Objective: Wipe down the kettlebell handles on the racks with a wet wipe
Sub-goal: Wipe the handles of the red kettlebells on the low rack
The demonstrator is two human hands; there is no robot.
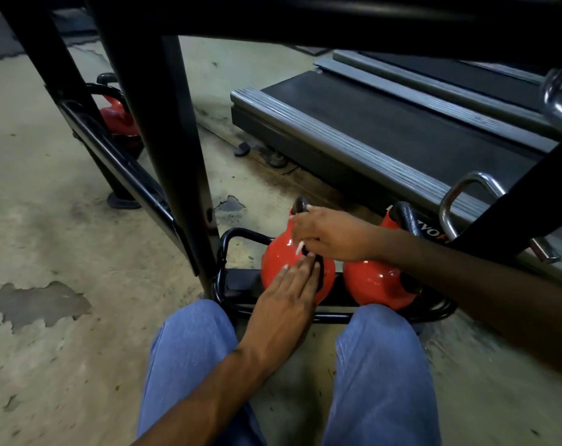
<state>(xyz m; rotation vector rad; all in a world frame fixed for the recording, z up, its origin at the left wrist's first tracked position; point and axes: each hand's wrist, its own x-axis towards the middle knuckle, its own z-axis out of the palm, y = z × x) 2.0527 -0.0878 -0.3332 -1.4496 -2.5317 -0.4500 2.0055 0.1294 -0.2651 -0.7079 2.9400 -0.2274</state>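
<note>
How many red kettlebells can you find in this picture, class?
3. One under the hands, one right beside it, and one farther back on the left rack. The rack's frame may hide others.

Kettlebells (pixel 297 268) glossy red, handles (pixel 300 206) black. Rack (pixel 176 175) black. Trousers (pixel 189 349) faded blue. Floor (pixel 48 204) pale beige-green, mottled with grey patches. Treadmill (pixel 385 123) belt black, side rails ribbed grey. Chrome handle (pixel 459 194) silver.
</note>
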